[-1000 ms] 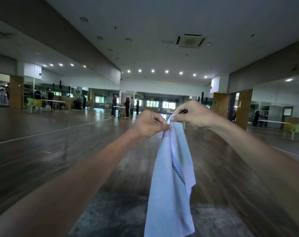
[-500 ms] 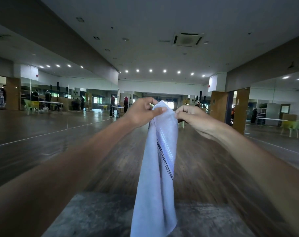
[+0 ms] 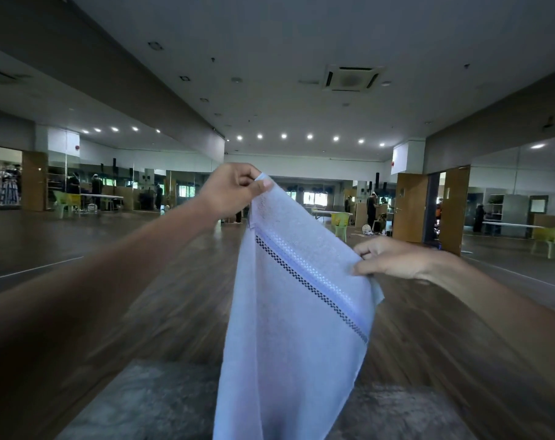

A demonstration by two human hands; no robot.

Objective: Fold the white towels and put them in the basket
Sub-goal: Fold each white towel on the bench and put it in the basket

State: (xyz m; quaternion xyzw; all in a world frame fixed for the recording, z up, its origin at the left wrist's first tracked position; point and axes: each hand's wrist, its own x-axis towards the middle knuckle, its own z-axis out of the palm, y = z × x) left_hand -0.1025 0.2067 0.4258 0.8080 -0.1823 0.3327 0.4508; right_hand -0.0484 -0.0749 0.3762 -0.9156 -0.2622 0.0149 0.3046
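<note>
A white towel (image 3: 295,319) with a black checkered stripe hangs in the air in front of me, its lower end running out of the bottom of the view. My left hand (image 3: 231,193) pinches its top corner, held high. Lower and to the right, my right hand (image 3: 387,258) grips the towel's upper edge, so that edge slants down from left to right. No basket is in view.
A grey mottled table surface (image 3: 149,404) lies below the towel. Beyond it stretches a dark wooden floor (image 3: 143,281) in a large hall. Far off stand people, tables, yellow-green chairs (image 3: 341,223) and an open wooden door (image 3: 411,208).
My hands, close together at the towel's top before, have drawn apart. The right hand slid down and right along the edge, spreading the towel wider.
</note>
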